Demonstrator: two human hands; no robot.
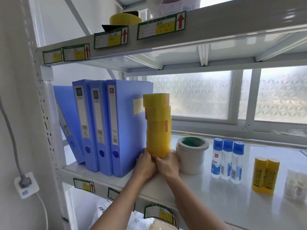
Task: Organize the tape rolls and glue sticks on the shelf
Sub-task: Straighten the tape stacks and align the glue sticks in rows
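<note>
A tall stack of yellow tape rolls (157,123) stands on the white shelf (216,196), right beside the blue binders. My left hand (145,163) and my right hand (167,163) both clasp the stack at its base. A stack of white tape rolls (191,156) stands just right of my right hand. Further right are three blue-capped glue bottles (226,160) in a row, two yellow glue sticks (264,175), and pale white glue sticks (295,186) at the right edge.
Several blue binders (103,127) stand upright at the shelf's left end, against the yellow stack. The upper shelf carries a yellow tape roll (124,19) and a white container (166,7). A frosted window is behind. A wall socket (25,184) hangs at left.
</note>
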